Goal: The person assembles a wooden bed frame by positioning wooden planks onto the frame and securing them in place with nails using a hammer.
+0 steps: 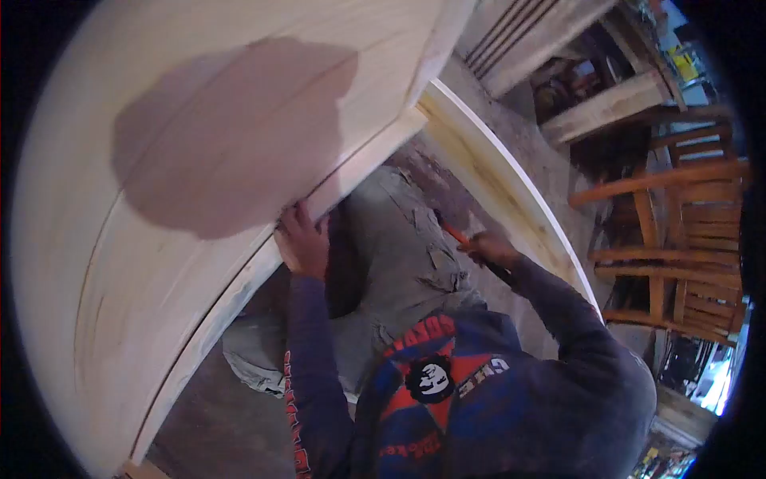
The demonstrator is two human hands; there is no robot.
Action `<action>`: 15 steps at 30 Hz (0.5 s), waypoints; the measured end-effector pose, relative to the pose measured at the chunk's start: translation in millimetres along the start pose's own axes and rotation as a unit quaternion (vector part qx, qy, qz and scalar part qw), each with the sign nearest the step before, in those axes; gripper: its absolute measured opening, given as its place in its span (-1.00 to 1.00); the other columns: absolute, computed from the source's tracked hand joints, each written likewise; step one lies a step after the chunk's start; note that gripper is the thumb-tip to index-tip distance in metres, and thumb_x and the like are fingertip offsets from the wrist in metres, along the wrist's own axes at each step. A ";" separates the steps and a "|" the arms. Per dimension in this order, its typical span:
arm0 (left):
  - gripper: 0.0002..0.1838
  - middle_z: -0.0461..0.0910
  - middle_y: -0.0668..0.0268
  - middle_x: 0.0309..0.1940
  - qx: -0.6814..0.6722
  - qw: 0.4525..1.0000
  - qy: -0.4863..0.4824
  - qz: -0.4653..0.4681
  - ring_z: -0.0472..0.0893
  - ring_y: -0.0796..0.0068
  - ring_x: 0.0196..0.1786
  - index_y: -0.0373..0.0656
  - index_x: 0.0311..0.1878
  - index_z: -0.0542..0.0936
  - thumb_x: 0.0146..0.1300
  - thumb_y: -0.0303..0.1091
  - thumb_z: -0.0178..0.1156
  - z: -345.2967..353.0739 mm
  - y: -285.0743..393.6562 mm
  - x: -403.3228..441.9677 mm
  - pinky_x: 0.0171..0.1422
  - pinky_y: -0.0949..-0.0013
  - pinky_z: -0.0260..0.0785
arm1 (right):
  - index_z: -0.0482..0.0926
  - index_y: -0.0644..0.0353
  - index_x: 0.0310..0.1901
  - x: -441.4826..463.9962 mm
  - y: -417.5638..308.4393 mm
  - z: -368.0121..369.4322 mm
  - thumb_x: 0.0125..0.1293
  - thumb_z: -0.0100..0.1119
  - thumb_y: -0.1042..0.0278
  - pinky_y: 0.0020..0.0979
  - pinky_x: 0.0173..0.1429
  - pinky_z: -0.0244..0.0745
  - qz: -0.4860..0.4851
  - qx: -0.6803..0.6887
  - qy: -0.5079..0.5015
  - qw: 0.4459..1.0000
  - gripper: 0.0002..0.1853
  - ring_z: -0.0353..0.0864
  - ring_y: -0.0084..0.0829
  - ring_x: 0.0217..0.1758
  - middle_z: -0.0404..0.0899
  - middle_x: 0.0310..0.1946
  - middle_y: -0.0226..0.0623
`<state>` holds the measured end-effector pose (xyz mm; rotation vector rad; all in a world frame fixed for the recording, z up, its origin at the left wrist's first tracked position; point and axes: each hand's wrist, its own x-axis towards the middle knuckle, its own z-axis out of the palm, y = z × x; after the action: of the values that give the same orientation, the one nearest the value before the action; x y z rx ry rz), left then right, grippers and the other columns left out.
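Note:
A large pale wooden panel [199, 104] with a dark shadow across it leans over the left side of the view. Along its lower edge runs a narrow wooden rail [231, 287], parted from the panel by a dark line. My left hand [305, 243] grips this rail near its middle, fingertips bent over by the dark line; anything small under them is hidden. In my right hand [491, 249] is a hammer [455, 233] with an orange shaft and a dark end, held above the floor beside my leg, apart from the wood.
A curved board [511, 180] with a white edge stands to the right of my legs. Beyond it are slatted orange-brown wooden chairs [670, 263]. Rough wooden framework [606, 108] is at the upper right. My bent leg [399, 247] lies between panel and board.

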<state>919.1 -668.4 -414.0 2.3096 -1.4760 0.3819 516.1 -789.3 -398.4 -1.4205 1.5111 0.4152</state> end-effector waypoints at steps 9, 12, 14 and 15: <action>-0.29 0.45 0.10 -0.01 0.006 0.998 -0.034 -0.058 0.50 0.04 0.04 -0.06 0.27 0.44 0.03 -0.14 0.47 -12.1 20.8 5.0 0.01 0.03 0.34 | 0.57 0.11 -0.32 111.3 -19.3 46.7 0.39 0.07 -0.09 -0.38 -0.39 0.34 -0.097 0.228 0.091 0.964 -0.61 0.44 -0.54 -0.49 0.50 -0.49 -0.48; -0.29 0.46 0.10 0.00 0.029 0.998 -0.032 -0.037 0.50 0.04 0.04 -0.06 0.26 0.45 0.03 -0.13 0.47 -7.6 16.4 5.5 0.02 0.02 0.34 | 0.58 0.08 -0.29 102.1 -48.4 39.4 0.40 0.04 -0.11 -0.39 -0.39 0.32 -0.078 0.293 -0.003 0.953 -0.60 0.42 -0.56 -0.49 0.50 -0.47 -0.48; -0.29 0.47 0.10 0.00 0.033 0.999 -0.006 -0.012 0.50 0.04 0.04 -0.07 0.26 0.45 0.03 -0.12 0.47 -2.6 12.1 3.8 0.03 0.02 0.34 | 0.59 0.07 -0.27 104.2 -67.1 25.1 0.42 0.02 -0.12 -0.39 -0.39 0.31 -0.072 0.325 -0.062 0.941 -0.60 0.41 -0.57 -0.49 0.50 -0.46 -0.47; -0.29 0.47 0.09 0.00 0.030 0.999 0.020 0.016 0.50 0.04 0.04 -0.07 0.26 0.46 0.03 -0.11 0.47 -1.3 10.4 2.6 0.03 0.01 0.34 | 0.59 0.07 -0.27 117.7 -60.3 28.9 0.42 0.02 -0.12 -0.39 -0.39 0.31 -0.075 0.327 -0.065 0.940 -0.60 0.41 -0.57 -0.49 0.50 -0.46 -0.47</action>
<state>910.7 -673.9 -410.1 2.3138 -1.5039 0.4843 601.6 -848.0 -485.3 -0.9443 1.2554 -0.0936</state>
